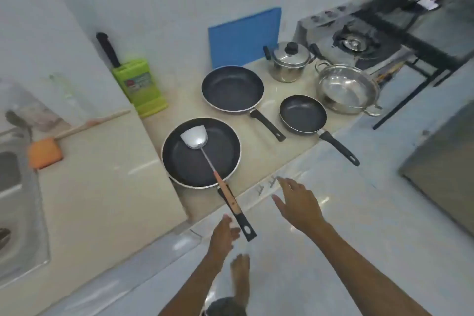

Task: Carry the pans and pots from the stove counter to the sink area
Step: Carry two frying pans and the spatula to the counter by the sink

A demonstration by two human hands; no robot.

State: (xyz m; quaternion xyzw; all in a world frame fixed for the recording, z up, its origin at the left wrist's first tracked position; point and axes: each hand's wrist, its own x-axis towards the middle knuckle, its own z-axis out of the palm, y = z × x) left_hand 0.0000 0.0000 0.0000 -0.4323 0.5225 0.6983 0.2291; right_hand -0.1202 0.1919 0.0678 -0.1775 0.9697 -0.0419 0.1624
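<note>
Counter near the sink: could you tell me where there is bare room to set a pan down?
The raised counter is bare between the orange sponge and the spatula pan. The lower counter by the stove is crowded with pans and pots.

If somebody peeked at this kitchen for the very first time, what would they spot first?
Probably the big black frying pan nearest the person, with a shiny metal spatula lying in it. Both bare hands, left hand and right hand, hover open near its handle. Behind, a bright blue board leans on the wall.
</note>
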